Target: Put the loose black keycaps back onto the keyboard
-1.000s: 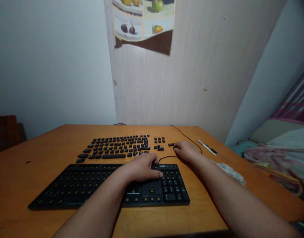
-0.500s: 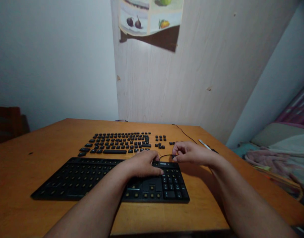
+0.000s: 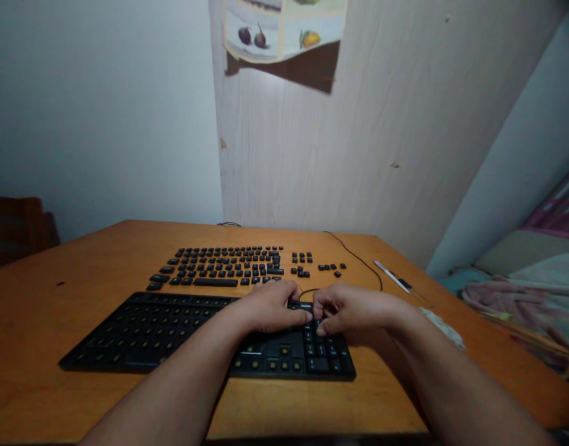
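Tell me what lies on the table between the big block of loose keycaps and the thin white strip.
In the head view, smaller clusters of loose keycaps, then the dark cable, nearer the thin white strip.

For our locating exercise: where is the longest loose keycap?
In the head view, the longest keycap lies left of centre, just beyond the keyboard, in the nearest row of keycaps.
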{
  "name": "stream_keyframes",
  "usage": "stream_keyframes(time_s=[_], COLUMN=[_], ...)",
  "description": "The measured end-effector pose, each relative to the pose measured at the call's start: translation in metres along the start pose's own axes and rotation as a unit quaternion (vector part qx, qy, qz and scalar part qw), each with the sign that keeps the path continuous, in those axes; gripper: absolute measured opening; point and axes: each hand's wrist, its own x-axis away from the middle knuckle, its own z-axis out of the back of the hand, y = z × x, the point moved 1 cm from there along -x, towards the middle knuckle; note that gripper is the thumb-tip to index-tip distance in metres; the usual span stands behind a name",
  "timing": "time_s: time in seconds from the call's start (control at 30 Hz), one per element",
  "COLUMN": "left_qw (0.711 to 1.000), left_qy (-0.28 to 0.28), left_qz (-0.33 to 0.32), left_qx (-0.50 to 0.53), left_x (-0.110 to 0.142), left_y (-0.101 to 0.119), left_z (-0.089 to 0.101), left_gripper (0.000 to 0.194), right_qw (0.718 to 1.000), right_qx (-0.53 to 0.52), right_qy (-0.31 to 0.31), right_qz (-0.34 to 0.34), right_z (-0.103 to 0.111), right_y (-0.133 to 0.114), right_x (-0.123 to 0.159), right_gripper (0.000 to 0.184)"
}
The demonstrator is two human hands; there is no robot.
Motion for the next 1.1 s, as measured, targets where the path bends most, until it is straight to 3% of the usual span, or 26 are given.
stream_keyframes(time_s=[0.13, 0.43, 0.7, 1.1], left_qw=[1.000, 0.999, 0.999, 0.998], left_qy=[0.011, 0.023, 0.022, 0.031], left_qz=[0.016, 0.016, 0.017, 0.037], left_qx=[-0.016, -0.038, -0.042, -0.050], left_x=[-0.001, -0.001, -0.001, -0.003], left_y=[0.005, 0.008, 0.007, 0.006], left_z=[-0.002, -0.004, -0.004, -0.008], left_gripper=[0.052, 0.053, 0.055, 0.058], right_qw=[1.000, 0.998, 1.000, 0.999], right_qx=[-0.017, -0.040, -0.003, -0.043], right_qy=[-0.015, -0.037, -0.006, -0.015], right_qz=[-0.009, -0.015, -0.007, -0.020], right_z=[-0.001, 0.001, 0.000, 0.001], right_y=[0.000, 0.001, 0.010, 0.007], right_x=[-0.002, 0.000, -0.002, -0.005], right_gripper=[0.024, 0.023, 0.010, 0.012])
